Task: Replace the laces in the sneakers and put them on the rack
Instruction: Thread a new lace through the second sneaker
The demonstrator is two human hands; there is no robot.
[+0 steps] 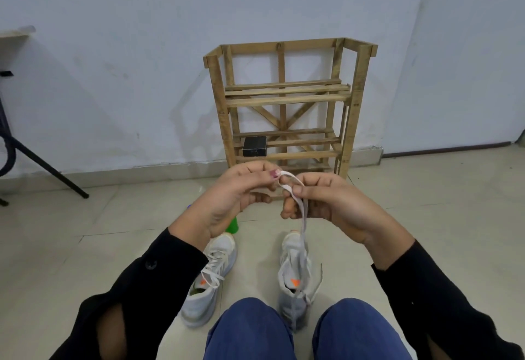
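Observation:
Two pale grey sneakers stand on the floor between my knees, toes pointing away. The left sneaker (208, 280) is laced and tied. From the right sneaker (294, 277) a white lace (304, 217) runs up to my hands. My left hand (238, 197) pinches the lace's upper end between thumb and fingers. My right hand (326, 200) pinches the same lace just to the right, where it loops over. Both hands are held together above the shoes. The wooden rack (287, 98) stands against the wall straight ahead.
A small black box (254, 146) sits on the rack's lower shelf at the left. A green object (233, 226) stands on the floor beyond the left sneaker, partly hidden by my left hand. Black stand legs (42, 169) spread over the floor at the far left.

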